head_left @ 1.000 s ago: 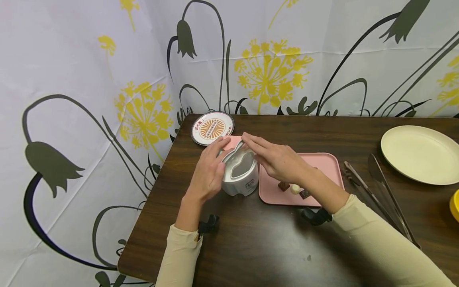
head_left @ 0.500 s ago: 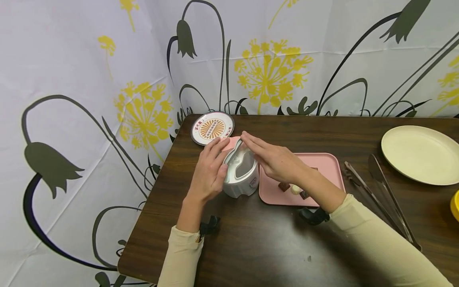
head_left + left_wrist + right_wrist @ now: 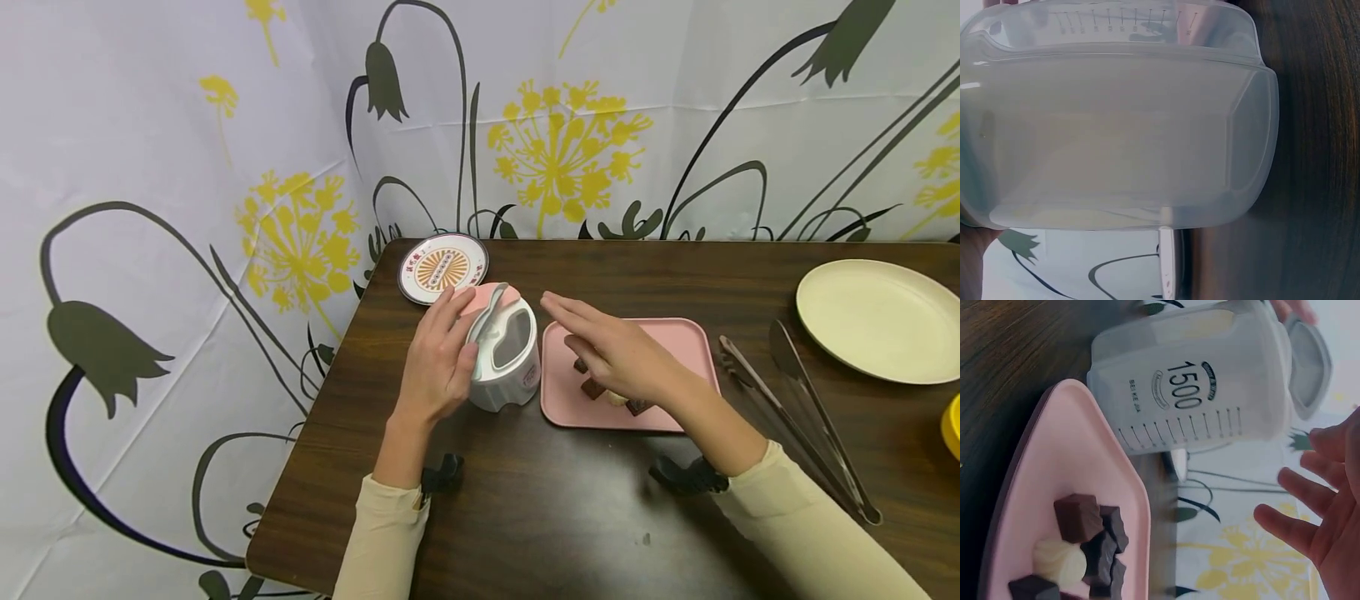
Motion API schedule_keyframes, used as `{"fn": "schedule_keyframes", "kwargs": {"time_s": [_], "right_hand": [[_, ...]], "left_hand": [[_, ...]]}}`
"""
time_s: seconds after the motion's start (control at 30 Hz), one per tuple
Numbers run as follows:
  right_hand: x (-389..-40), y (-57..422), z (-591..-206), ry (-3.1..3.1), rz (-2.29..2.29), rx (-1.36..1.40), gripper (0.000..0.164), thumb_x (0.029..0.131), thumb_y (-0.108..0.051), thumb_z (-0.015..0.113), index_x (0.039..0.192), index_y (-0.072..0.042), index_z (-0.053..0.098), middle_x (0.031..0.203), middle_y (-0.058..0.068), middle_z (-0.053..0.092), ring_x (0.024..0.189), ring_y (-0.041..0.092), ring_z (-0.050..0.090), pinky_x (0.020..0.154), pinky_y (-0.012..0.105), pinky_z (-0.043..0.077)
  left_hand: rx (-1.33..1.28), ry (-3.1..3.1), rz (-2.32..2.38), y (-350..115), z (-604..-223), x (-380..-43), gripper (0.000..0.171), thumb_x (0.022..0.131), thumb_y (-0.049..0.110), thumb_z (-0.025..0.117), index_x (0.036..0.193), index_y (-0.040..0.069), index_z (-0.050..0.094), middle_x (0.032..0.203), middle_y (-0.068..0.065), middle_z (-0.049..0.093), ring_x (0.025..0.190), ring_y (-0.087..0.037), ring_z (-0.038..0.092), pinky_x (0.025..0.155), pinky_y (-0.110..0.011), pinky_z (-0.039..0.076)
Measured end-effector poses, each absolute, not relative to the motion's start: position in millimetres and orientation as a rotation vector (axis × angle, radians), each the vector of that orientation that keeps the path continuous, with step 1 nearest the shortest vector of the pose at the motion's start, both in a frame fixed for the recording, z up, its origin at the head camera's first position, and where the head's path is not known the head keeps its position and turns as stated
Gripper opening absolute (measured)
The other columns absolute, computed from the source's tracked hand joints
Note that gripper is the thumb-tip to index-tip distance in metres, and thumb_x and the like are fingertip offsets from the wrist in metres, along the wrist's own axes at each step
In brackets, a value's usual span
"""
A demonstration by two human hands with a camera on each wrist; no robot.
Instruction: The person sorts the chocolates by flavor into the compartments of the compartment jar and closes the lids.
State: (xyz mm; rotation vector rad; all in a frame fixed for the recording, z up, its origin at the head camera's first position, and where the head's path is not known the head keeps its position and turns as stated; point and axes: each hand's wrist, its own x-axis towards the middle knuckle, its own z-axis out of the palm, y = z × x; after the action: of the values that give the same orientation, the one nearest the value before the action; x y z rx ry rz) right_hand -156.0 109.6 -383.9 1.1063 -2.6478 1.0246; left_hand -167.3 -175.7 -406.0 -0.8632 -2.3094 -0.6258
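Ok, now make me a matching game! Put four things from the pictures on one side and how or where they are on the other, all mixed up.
Things:
1. Container
2. Dark pieces
3. Oval plate
4. Right hand

Matches:
A. Cream-coloured
B. Apart from the container, holding nothing
C. Its flap is raised
D. Lying on the pink tray

Right pairs: 1-C, 2-D, 3-A, 4-B

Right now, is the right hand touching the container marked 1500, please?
Apart. The right wrist view shows a visible gap between the right hand and the container, its lid included.
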Motion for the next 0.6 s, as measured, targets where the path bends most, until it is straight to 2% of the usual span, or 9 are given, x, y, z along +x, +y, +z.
{"fn": "schedule_keyframes", "kwargs": {"time_s": [0.2, 0.27, 0.33, 0.43, 0.5, 0.57, 0.6], "right_hand": [[-138.8, 136.1, -387.7, -2.626, 1.017, 1.020, 0.055, 0.099, -0.014, 0.057, 0.151, -0.015, 0.040, 0.152, 0.003, 0.042, 0.124, 0.022, 0.053, 0.088, 0.043, 0.046], [-132.1, 145.8, -390.5, -2.621, 1.016, 0.962, 0.055, 0.097, -0.013, 0.059, 0.149, -0.016, 0.043, 0.149, 0.005, 0.046, 0.122, 0.023, 0.055, 0.088, 0.045, 0.048], [-124.8, 156.0, -393.4, -2.617, 1.015, 0.894, 0.055, 0.096, -0.013, 0.062, 0.148, -0.017, 0.046, 0.145, 0.005, 0.050, 0.109, 0.020, 0.062, 0.082, 0.044, 0.050], [-114.0, 170.6, -398.8, -2.596, 1.002, 0.814, 0.055, 0.091, -0.009, 0.067, 0.144, -0.015, 0.052, 0.138, 0.007, 0.057, 0.099, 0.018, 0.063, 0.075, 0.042, 0.050], [-106.6, 179.8, -402.9, -2.594, 0.984, 0.758, 0.054, 0.089, -0.008, 0.070, 0.140, -0.014, 0.056, 0.134, 0.006, 0.059, 0.099, 0.019, 0.064, 0.076, 0.044, 0.050], [-98.8, 188.4, -407.4, -2.593, 0.974, 0.697, 0.052, 0.086, -0.007, 0.072, 0.136, -0.013, 0.060, 0.132, 0.006, 0.061, 0.108, 0.024, 0.063, 0.081, 0.045, 0.049], [-94.9, 192.6, -410.1, -2.591, 0.971, 0.664, 0.051, 0.085, -0.007, 0.073, 0.134, -0.012, 0.062, 0.131, 0.005, 0.063, 0.106, 0.024, 0.064, 0.081, 0.042, 0.048]], "left_hand": [[-0.851, -2.292, -0.636, -175.0, -407.9, -167.4, 0.062, 0.100, 0.044, 0.022, 0.120, 0.004, 0.065, 0.139, -0.017, 0.054, 0.138, -0.034, 0.037, 0.114, -0.046, 0.025], [-0.845, -2.286, -0.644, -174.4, -408.3, -167.1, 0.062, 0.100, 0.044, 0.023, 0.120, 0.004, 0.066, 0.138, -0.017, 0.054, 0.138, -0.034, 0.037, 0.114, -0.047, 0.026], [-0.837, -2.288, -0.648, -174.1, -408.5, -166.7, 0.063, 0.100, 0.045, 0.023, 0.120, 0.004, 0.066, 0.139, -0.017, 0.054, 0.139, -0.033, 0.037, 0.113, -0.047, 0.026], [-0.826, -2.295, -0.652, -173.9, -408.6, -166.1, 0.063, 0.100, 0.046, 0.023, 0.120, 0.004, 0.066, 0.139, -0.016, 0.054, 0.139, -0.032, 0.036, 0.113, -0.048, 0.027], [-0.818, -2.300, -0.655, -173.9, -408.8, -166.1, 0.063, 0.100, 0.047, 0.023, 0.121, 0.005, 0.066, 0.140, -0.015, 0.053, 0.140, -0.032, 0.036, 0.113, -0.048, 0.027], [-0.812, -2.299, -0.660, -173.8, -409.1, -165.9, 0.064, 0.100, 0.048, 0.023, 0.121, 0.005, 0.066, 0.140, -0.014, 0.053, 0.140, -0.031, 0.036, 0.113, -0.047, 0.026], [-0.811, -2.294, -0.666, -173.6, -409.3, -165.8, 0.064, 0.100, 0.048, 0.023, 0.120, 0.005, 0.066, 0.140, -0.014, 0.054, 0.139, -0.031, 0.036, 0.114, -0.047, 0.026]]}}
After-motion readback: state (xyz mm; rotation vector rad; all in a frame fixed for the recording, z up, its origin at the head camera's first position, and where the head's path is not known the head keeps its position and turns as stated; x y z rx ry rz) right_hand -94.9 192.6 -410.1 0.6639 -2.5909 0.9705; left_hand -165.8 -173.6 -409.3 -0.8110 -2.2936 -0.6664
